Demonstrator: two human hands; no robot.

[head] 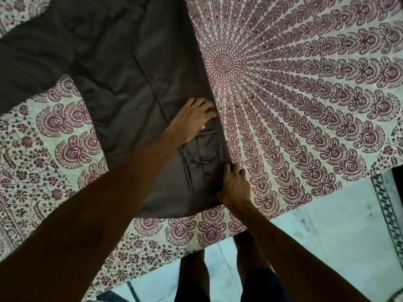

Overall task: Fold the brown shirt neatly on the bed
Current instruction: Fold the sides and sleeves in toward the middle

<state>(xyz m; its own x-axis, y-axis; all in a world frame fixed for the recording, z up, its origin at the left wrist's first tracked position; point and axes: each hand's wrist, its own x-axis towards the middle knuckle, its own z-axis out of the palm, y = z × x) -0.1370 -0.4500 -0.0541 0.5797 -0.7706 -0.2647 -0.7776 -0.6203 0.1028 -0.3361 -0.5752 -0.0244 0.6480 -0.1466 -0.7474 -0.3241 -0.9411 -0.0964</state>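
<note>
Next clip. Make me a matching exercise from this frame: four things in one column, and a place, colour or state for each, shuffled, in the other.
Column 1
1. left hand
2. right hand
3. brown shirt
4. bedspread

Column 2
A. pale, printed with a maroon pattern
B. fingers curled at the shirt's right edge, near its lower corner
C. lies spread out on the bedspread
D. fingers spread flat on the shirt, farther up

Pairs: 1-D, 2-B, 3-C, 4-A

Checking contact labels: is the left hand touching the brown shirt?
Touching. Head view shows the left hand lying flat, fingers spread, on the brown shirt.
</note>
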